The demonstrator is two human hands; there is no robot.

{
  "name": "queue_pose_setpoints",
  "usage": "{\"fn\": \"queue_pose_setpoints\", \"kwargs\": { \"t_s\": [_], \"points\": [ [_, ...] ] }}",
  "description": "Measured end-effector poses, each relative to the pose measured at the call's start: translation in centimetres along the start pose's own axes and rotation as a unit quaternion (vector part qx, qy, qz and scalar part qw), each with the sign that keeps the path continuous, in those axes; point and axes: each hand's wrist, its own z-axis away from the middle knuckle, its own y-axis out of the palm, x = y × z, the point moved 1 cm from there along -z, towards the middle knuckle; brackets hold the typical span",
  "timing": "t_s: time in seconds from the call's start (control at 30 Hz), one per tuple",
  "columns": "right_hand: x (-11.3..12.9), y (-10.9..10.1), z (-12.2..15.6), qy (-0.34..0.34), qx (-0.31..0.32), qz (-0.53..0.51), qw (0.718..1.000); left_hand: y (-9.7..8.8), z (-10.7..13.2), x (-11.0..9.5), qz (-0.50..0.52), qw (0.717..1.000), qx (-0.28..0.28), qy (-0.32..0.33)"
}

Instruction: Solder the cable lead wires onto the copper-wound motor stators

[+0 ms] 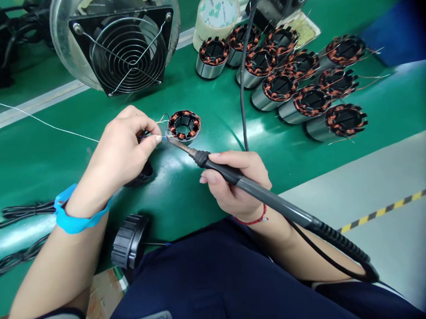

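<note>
A motor stator [184, 126] with copper windings sits on the green bench mat [210, 98]. My left hand [122, 147] is closed in a pinch, holding a thin wire beside the stator's left edge. A blue wrist strap [74, 217] circles that wrist. My right hand [235, 182] is wrapped round a black soldering iron [256, 190], whose tip [173, 142] touches the wire at the stator's near-left side. A thin solder wire [38, 120] runs in from the left towards my left hand.
Several wound stators [294, 80] stand grouped at the back right, with a tape roll [216, 11] behind them. A fume fan [123, 46] stands at the back. A black round cap [130, 240] lies at the bench's near edge. Black cables [21, 210] lie left.
</note>
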Motion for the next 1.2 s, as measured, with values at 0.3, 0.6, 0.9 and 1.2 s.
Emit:
{"fn": "queue_pose_setpoints", "kwargs": {
  "t_s": [0.3, 0.6, 0.9, 1.2],
  "points": [
    [-0.3, -0.2, 0.4, 0.013, -0.004, -0.008, 1.000, 0.0, -0.1, -0.1, -0.003, 1.000, -0.006, -0.012],
    [-0.2, 0.0, 0.2, -0.007, 0.005, -0.023, 1.000, 0.0, -0.2, -0.1, -0.001, 1.000, -0.007, -0.021],
    [-0.3, -0.2, -0.7, -0.034, 0.003, -0.031, 0.999, 0.0, -0.3, 0.0, -0.014, 1.000, -0.009, -0.016],
    [0.1, -0.3, -0.8, -0.047, 0.025, -0.033, 0.998, -0.1, -0.2, -0.2, -0.021, 1.000, -0.004, -0.012]
  ]
}}
